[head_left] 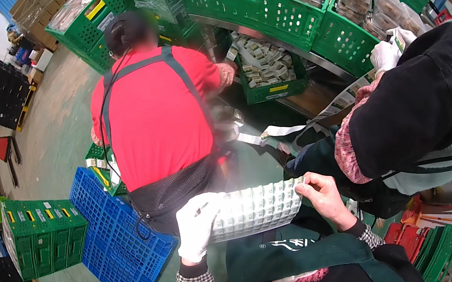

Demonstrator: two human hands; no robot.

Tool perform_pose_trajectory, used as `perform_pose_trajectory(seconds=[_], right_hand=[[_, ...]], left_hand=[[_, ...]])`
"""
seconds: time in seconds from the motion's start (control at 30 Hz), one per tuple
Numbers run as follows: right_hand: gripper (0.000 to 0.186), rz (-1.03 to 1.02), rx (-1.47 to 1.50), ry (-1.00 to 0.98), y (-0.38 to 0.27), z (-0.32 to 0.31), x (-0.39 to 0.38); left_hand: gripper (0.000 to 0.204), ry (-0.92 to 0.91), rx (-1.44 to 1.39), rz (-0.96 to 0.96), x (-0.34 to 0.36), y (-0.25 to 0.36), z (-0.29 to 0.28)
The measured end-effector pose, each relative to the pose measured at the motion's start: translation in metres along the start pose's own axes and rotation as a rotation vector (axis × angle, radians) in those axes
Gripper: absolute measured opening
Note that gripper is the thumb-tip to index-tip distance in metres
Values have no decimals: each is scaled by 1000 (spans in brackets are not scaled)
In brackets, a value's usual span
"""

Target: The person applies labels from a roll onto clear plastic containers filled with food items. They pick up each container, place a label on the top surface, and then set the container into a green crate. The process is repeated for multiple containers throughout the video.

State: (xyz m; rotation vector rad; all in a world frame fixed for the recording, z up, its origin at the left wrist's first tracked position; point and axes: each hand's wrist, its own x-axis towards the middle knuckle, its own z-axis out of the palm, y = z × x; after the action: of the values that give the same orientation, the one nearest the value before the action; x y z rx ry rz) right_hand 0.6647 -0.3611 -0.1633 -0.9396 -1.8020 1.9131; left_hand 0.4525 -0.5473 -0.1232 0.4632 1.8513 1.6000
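Observation:
A pale sheet of small printed labels point(256, 209), set in several rows, is stretched between my hands in front of my dark green apron. My left hand point(198, 224), in a white glove, pinches the sheet's left end. At its upper right corner, my bare right hand point(326, 199) grips the sheet between thumb and fingers. The sheet bows slightly and its print is too small to make out.
A co-worker in a red top point(158, 116) bends ahead of me. Another in a black vest point(412, 102) holds a label strip at right. Green crates point(257, 8) hold clear food tubs; a lower crate point(275, 91) holds small packs. A blue pallet point(116, 239) lies left.

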Motion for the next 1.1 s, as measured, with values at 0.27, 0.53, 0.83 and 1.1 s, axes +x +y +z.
perform_pose_trajectory(seconds=[0.27, 0.53, 0.83, 1.1], right_hand=[[22, 6, 58, 64, 11, -3, 16], [14, 92, 189, -10, 18, -21, 21], [15, 98, 95, -42, 15, -28, 20], [15, 71, 276, -26, 11, -21, 22]], left_hand=[[13, -35, -4, -16, 21, 5, 9], [15, -9, 75, 1, 15, 11, 17], [12, 61, 107, -1, 14, 16, 31], [13, 43, 83, -13, 17, 20, 31]])
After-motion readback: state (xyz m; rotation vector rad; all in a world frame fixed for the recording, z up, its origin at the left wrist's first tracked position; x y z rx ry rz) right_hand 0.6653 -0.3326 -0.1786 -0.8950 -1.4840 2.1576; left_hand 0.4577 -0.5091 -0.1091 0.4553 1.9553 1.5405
